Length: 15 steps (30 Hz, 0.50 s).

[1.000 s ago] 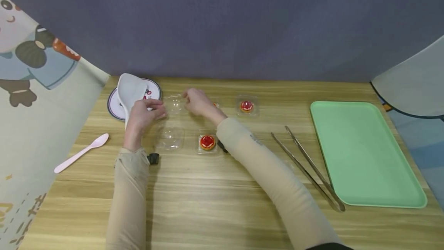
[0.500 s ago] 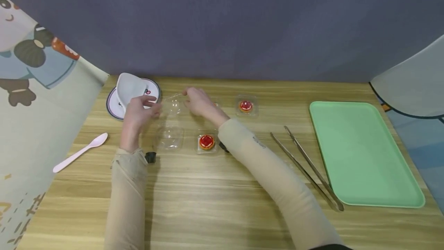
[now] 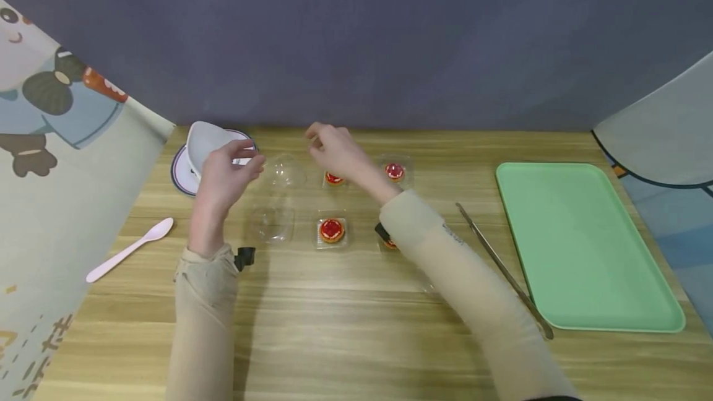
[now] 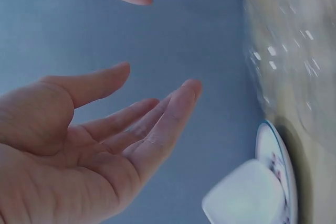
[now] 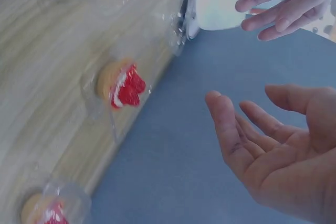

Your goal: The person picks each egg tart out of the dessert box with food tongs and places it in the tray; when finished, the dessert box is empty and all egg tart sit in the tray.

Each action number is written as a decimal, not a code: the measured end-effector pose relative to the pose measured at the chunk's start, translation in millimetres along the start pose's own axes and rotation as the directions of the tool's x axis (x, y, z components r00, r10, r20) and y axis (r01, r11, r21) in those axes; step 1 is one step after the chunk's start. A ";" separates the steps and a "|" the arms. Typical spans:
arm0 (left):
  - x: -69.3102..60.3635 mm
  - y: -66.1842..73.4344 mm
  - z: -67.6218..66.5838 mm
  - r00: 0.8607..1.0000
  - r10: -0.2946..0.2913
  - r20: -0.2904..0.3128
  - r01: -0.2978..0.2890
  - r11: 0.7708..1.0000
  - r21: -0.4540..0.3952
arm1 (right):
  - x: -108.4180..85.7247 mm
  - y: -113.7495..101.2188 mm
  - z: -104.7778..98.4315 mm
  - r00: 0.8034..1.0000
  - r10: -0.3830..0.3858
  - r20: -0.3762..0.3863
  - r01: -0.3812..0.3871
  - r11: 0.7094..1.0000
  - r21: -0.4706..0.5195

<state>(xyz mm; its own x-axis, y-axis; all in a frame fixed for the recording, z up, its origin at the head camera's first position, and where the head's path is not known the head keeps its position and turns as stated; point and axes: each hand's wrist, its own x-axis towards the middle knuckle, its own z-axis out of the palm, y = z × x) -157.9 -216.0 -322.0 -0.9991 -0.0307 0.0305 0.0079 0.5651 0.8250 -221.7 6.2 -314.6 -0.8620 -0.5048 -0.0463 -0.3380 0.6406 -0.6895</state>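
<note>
My left hand point(image 3: 225, 175) hovers beside the white scoop point(image 3: 205, 142), its fingers loosely bent and holding nothing. The scoop lies on a round, blue-rimmed plate point(image 3: 179, 173). Just right of that hand is a clear plastic box point(image 3: 285, 172), with a second clear box point(image 3: 273, 225) in front of it. My right hand point(image 3: 337, 150) is raised at the back, behind a red-topped tart point(image 3: 335, 179) in clear packaging. Both wrist views show relaxed fingers with nothing between them: the left hand point(image 4: 100, 140) and the right hand point(image 5: 283, 145).
More packaged tarts lie at the front point(image 3: 332, 230) and back right point(image 3: 395, 171); my right sleeve partly covers another. One arm of metal tongs point(image 3: 504, 270) shows beside a green tray point(image 3: 590, 246). A pink spoon point(image 3: 130, 250) lies at left.
My right hand has let go of the back clear box's raised edge and moved right and back. More of the back tart shows. The right sleeve now covers part of the tongs.
</note>
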 end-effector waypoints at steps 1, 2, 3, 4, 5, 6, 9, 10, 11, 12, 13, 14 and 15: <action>-1.3 4.3 1.3 1.000 0.009 0.002 -0.009 1.000 0.004 | -2.9 0.4 -3.3 1.000 0.000 -0.003 0.000 1.000 0.004; -2.5 8.2 2.8 1.000 0.017 0.003 -0.017 1.000 0.014 | -5.8 1.1 -6.5 1.000 0.000 -0.006 0.000 1.000 0.006; -4.2 12.5 4.3 1.000 0.023 0.004 -0.023 0.999 0.026 | -8.9 1.9 -9.6 1.000 0.000 -0.009 0.000 1.000 0.011; -5.3 16.2 6.0 1.000 0.029 0.004 -0.029 0.999 0.036 | -11.8 2.9 -12.5 1.000 0.001 -0.012 0.000 1.000 0.016; -6.7 20.2 7.8 0.999 0.033 0.004 -0.033 0.999 0.041 | -14.7 4.0 -15.6 1.000 0.002 -0.017 -0.001 1.000 0.015; -8.0 24.1 9.7 0.999 0.035 0.006 -0.036 0.998 0.043 | -17.7 5.3 -18.5 1.000 0.004 -0.023 -0.004 1.000 0.019; -10.6 34.1 17.6 0.998 0.052 0.019 -0.053 0.998 0.040 | -27.1 11.1 -27.2 0.999 0.013 -0.039 -0.012 1.000 0.024; -10.5 36.1 20.9 0.998 0.059 0.025 -0.060 0.998 0.032 | -30.3 13.7 -30.0 0.999 0.017 -0.044 -0.016 1.000 0.022; -10.5 38.3 24.3 0.997 0.065 0.034 -0.066 0.997 0.026 | -33.4 16.5 -33.0 0.999 0.023 -0.048 -0.022 1.000 0.020; -9.9 40.0 28.1 0.997 0.072 0.041 -0.073 0.997 0.019 | -36.5 19.8 -35.9 0.998 0.028 -0.051 -0.027 0.999 0.021; -8.8 41.4 32.1 0.996 0.079 0.048 -0.080 0.997 0.013 | -39.5 23.3 -38.9 0.998 0.035 -0.055 -0.034 0.999 0.020; -7.5 42.7 36.2 0.995 0.083 0.054 -0.083 0.997 0.004 | -42.4 26.9 -42.1 0.997 0.042 -0.062 -0.041 0.999 0.019; -5.8 44.3 40.6 0.994 0.084 0.065 -0.084 0.996 -0.012 | -45.3 30.3 -45.3 0.996 0.052 -0.069 -0.050 0.999 0.021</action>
<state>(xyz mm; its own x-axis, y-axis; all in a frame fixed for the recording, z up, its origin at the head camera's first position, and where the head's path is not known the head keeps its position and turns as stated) -153.5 -157.4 -308.5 -0.9955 0.0708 0.0632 0.0920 0.5554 0.8265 -210.0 74.7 -300.7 -0.9023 -0.4299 -0.0319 -0.2863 0.6529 -0.7012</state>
